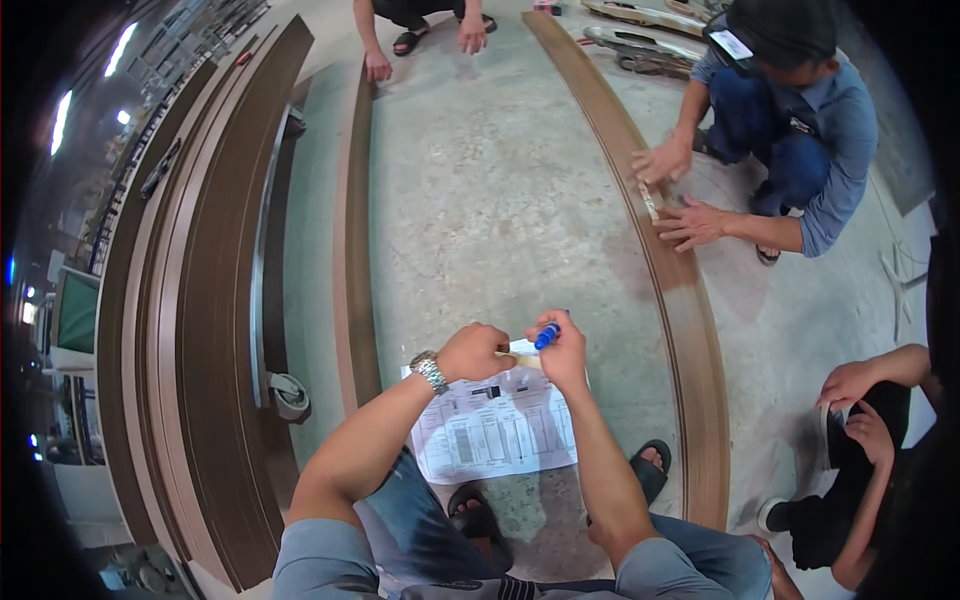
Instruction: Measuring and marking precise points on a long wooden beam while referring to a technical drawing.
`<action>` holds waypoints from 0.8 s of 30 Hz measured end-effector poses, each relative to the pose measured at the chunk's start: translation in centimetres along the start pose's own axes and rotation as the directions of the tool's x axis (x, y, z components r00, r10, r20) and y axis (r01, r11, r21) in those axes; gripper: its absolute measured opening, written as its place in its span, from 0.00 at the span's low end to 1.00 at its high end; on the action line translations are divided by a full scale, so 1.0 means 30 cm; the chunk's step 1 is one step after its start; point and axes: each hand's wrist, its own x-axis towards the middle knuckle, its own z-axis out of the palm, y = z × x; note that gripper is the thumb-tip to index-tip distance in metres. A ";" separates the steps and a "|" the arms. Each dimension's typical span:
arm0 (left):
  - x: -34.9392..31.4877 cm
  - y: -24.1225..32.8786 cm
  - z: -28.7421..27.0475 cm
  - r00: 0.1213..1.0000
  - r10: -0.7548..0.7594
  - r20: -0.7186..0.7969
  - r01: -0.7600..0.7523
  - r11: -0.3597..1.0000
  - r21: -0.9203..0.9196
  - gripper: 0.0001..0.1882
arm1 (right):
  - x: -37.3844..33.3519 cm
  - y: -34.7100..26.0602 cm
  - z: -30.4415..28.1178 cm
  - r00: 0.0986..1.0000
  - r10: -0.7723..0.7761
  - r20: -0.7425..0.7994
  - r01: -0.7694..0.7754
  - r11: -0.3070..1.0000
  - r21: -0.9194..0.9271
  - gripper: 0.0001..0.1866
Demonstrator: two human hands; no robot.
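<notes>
Just above a printed drawing sheet [492, 442] on the floor, my two hands are close together. My right hand [566, 352] is closed around a blue marker [547, 336]. A short pale yellowish strip [523, 359] stretches between the hands; its kind is too small to tell. My left hand [474, 353], with a metal watch on the wrist, has its fingers closed at the strip's left end. Whether the right fingers also pinch the strip is hidden. The sheet shows outline drawings of panels and lies between my sandalled feet.
Long brown boards lie at both sides, a narrow one [355, 250] left and a wider one [690, 340] right. A stack of brown panels [215, 290] stands far left. One co-worker [780, 140] presses both hands on the right board. Other people crouch at the top and lower right.
</notes>
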 end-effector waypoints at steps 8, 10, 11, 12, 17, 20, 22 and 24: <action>0.000 0.033 -0.017 0.999 -0.039 0.016 0.038 0.999 0.034 0.18 | 0.000 0.009 0.003 0.996 -0.081 -0.020 0.080 0.995 -0.055 0.12; 0.003 0.037 -0.021 0.999 -0.016 0.028 0.015 0.999 0.038 0.17 | -0.005 0.001 -0.001 0.995 -0.100 -0.007 0.099 0.990 -0.101 0.12; 0.003 0.038 -0.022 1.000 0.009 0.029 -0.009 1.000 0.002 0.17 | -0.008 -0.006 -0.005 0.997 -0.077 0.022 0.080 0.982 -0.172 0.12; 0.001 0.039 -0.024 1.000 -0.013 0.028 0.012 1.000 0.019 0.17 | -0.011 -0.015 -0.006 0.996 -0.083 0.013 0.084 0.977 -0.194 0.12; -0.008 0.037 -0.029 1.000 -0.002 0.023 0.002 1.000 -0.003 0.16 | -0.022 -0.059 -0.014 0.996 -0.082 0.030 0.087 0.970 -0.227 0.12; -0.009 0.034 -0.025 1.000 0.000 0.017 0.000 1.000 0.007 0.16 | -0.024 -0.067 -0.012 0.995 -0.097 0.019 0.099 0.974 -0.202 0.12; -0.012 0.032 -0.023 1.000 -0.009 0.027 0.010 1.000 -0.002 0.16 | -0.024 -0.066 -0.011 0.994 -0.104 0.015 0.105 0.975 -0.193 0.13; -0.015 0.031 -0.021 1.000 -0.005 0.011 0.005 1.000 0.019 0.16 | -0.023 -0.064 -0.005 0.992 -0.125 0.011 0.125 0.985 -0.118 0.17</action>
